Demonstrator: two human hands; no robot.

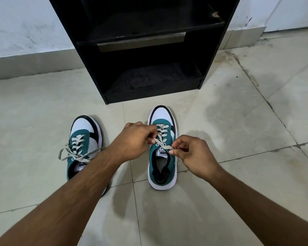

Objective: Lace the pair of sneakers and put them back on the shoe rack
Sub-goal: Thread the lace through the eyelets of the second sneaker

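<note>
Two green, white and black sneakers stand on the floor, toes toward the rack. The left sneaker [84,139] carries a tied grey lace; my left forearm covers its heel. The right sneaker [163,150] is laced partway with a grey lace [161,134]. My left hand [132,139] pinches this lace on the shoe's left side. My right hand [190,155] pinches the lace end by the upper eyelets on the right. The black shoe rack [142,50] stands just beyond the shoes, its shelves bare.
Pale floor tiles [238,121] with dark stains spread around the shoes. A white wall [25,29] with a grey skirting runs behind the rack.
</note>
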